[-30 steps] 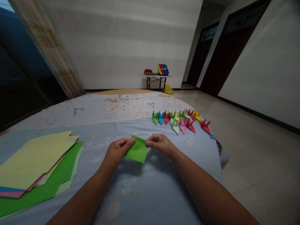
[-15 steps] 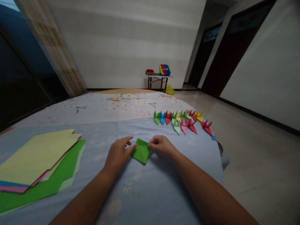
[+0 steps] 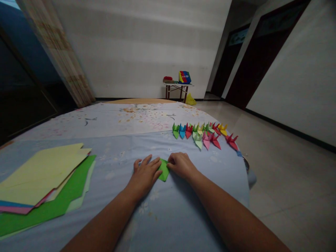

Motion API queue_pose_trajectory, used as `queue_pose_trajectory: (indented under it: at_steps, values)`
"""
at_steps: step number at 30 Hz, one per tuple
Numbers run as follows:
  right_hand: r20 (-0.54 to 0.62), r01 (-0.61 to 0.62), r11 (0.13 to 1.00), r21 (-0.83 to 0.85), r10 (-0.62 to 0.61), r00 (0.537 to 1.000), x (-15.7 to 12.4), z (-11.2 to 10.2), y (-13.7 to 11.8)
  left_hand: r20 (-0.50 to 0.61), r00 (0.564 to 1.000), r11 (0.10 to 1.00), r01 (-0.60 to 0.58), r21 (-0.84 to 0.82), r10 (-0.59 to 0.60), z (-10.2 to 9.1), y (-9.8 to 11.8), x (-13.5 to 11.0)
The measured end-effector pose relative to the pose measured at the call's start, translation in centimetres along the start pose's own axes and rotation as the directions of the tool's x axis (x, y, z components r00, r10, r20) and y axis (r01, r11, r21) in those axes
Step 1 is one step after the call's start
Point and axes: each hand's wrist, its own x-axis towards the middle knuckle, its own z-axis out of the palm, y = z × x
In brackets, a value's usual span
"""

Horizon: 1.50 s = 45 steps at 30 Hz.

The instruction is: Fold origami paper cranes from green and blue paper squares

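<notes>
Head view: the folded green paper [image 3: 164, 170] is way smaller-looking than it was a second ago. Back then it was held up off the cloth, pinched at a corner on each side. Half a second ago it was coming down, and now it's lying flat on the blue tablecloth [image 3: 170, 213].

The left hand [image 3: 145, 173] lies palm down with its fingers spread, flat on the left part of the paper, so it isn't gripping, just pressing. Only a little wedge of green pokes out past its fingertips. The right hand [image 3: 181, 165] is curled, with its fingertips right at that wedge's far edge. Whether it's pinching the edge or just pushing on it, I honestly can't tell.

My read is that the piece went from being lined up in the air to being flattened, so a crease is getting pressed in.

Further out past the right hand sits a row of finished paper cranes [image 3: 202, 134], well apart from the hands. Well off to the left of the left hand is the stack of coloured sheets [image 3: 44, 175].
</notes>
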Motion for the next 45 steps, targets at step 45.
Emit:
queue_pose_trajectory:
  at_steps: [45]
  values:
    - [0.223,0.365,0.911,0.192,-0.403,0.888,0.2,-1.9,2.6,0.066,0.988,0.985,-0.134,-0.112,0.142,-1.5,-1.1,-0.4]
